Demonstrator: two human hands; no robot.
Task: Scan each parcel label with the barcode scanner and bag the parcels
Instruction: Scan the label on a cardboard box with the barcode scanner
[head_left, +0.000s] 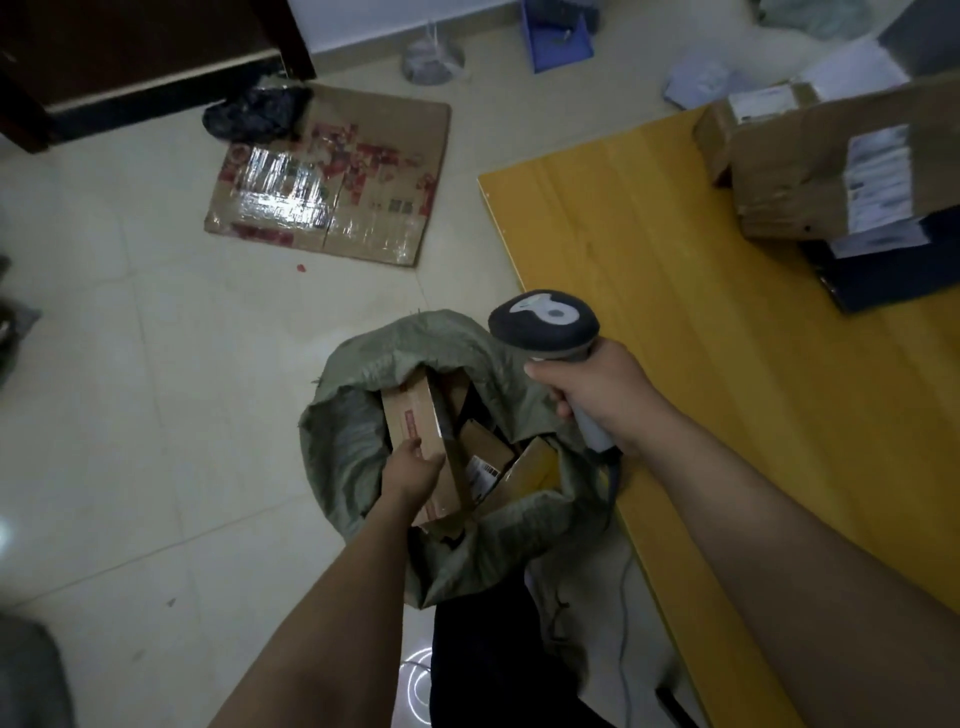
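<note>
left hand (413, 465) down in the green sack (348, 447) mouth, fingers curled on the edge of a cardboard parcel (421, 421) that stands on its side inside; more boxed parcels (488, 460) beside it in the sack, one label face-up; right hand (605, 397) wraps the barcode scanner (545, 325) handle, head up, over the sack's right rim by the yellow table (701, 322) edge; unbagged labelled boxes (826, 176) at the table's far right; flattened carton (332, 176) on the tiled floor.

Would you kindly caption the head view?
Left hand holds cardboard parcel in green sack; right hand grips barcode scanner.
</note>
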